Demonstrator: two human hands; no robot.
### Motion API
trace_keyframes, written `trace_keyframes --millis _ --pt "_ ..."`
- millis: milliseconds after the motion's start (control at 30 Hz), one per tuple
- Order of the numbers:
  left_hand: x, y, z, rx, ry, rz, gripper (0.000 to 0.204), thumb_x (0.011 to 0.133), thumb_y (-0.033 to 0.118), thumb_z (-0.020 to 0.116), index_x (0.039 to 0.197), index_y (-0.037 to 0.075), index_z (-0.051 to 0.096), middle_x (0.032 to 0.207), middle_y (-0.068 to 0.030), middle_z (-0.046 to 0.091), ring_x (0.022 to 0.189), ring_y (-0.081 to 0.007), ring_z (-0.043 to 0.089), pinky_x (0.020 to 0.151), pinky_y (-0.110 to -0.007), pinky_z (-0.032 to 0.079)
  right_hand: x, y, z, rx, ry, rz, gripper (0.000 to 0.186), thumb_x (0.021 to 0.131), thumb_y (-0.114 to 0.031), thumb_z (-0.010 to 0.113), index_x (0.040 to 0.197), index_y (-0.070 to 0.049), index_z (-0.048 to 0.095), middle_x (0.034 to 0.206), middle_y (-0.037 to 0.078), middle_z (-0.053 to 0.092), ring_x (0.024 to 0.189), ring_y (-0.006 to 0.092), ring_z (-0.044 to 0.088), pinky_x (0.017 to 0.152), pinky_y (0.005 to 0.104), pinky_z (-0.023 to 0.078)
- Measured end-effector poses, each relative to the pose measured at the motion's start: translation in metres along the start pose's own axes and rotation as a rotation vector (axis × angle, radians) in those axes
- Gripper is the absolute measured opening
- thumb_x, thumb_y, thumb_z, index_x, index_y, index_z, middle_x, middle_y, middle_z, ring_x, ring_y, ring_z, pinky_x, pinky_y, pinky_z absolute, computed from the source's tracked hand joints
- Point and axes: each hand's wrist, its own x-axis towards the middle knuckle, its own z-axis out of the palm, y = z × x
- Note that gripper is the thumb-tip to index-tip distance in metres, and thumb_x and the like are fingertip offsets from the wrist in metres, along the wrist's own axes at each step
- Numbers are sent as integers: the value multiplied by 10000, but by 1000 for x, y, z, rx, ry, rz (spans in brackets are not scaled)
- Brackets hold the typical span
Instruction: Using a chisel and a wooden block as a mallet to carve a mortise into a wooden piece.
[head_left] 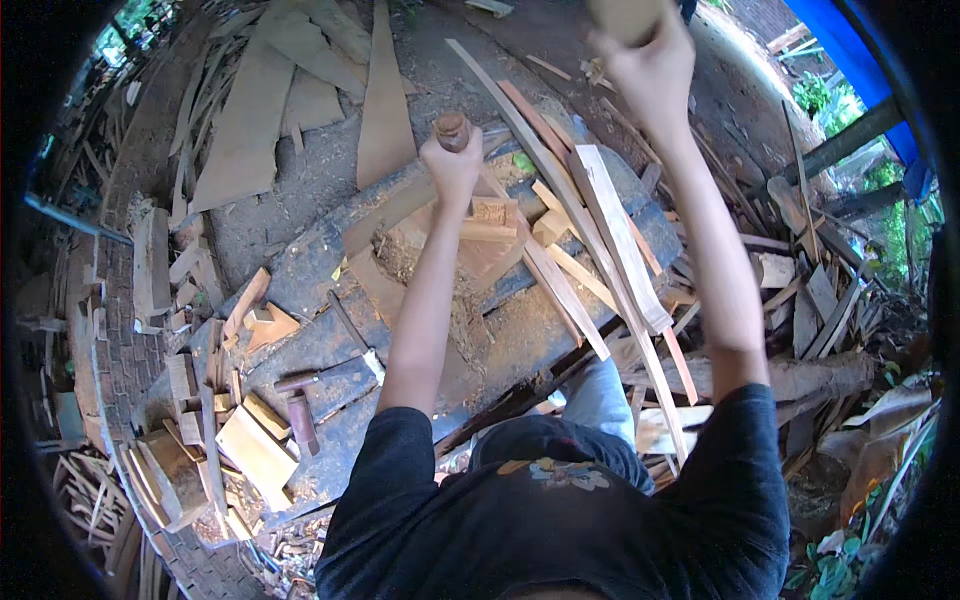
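My left hand [452,172] is closed around the round brown wooden handle [451,128] of what looks like a chisel, held upright above the workbench; its lower end is hidden by the hand. Just below lies a notched wooden block [490,218] on a flat board [495,258]. My right hand [650,75] is raised at the top right, blurred, gripping a pale wooden mallet [628,18] partly cut off by the upper edge. The mallet is well apart from the handle.
Long wooden strips [610,225] lie across the bench [545,330] to the right. Wood shavings [465,325] cover its middle. At left are a reddish-brown wooden handle [302,425], a dark metal bar [348,322] and offcuts [258,450]. Large thin sheets [245,150] lie on the ground beyond.
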Motion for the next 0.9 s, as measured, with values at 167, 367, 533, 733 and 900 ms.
trace_keyframes --millis 167,367,533,733,900 --pt "0 4 8 -46 -67 -68 133 712 36 593 607 14 515 509 5 499 456 -66 472 431 -227 363 -47 23 18 -196 -194 -282 538 600 -100 649 1109 -102 476 890 107 556 810 270 551 715 343 461" --pt "2 -7 1 -103 -15 -13 110 747 28 565 670 10 489 569 -36 525 442 -90 483 380 -231 343 -3 0 -10 -66 -6 0 548 565 -109 637 1071 22 472 793 135 586 730 228 571 691 341 452" --pt "5 -3 -2 -137 -62 -149 140 751 34 572 679 -4 458 568 -55 510 431 -105 473 369 -257 362 -42 2 13 335 251 199 428 592 -83 639 989 -15 492 800 130 552 750 209 548 684 338 452" --pt "11 2 -8 -158 -5 -190 144 718 -23 559 619 17 463 486 -16 471 394 -84 453 369 -233 340 -17 -6 -2 -273 -286 -38 491 598 -58 653 1055 -50 473 876 171 547 803 310 550 709 374 449" --pt "4 1 8 -146 15 -164 151 709 -24 554 610 15 448 492 -9 473 383 -88 443 365 -240 335 10 -16 6 619 382 142 437 637 -79 609 1046 -29 464 931 177 534 851 264 535 772 341 436"
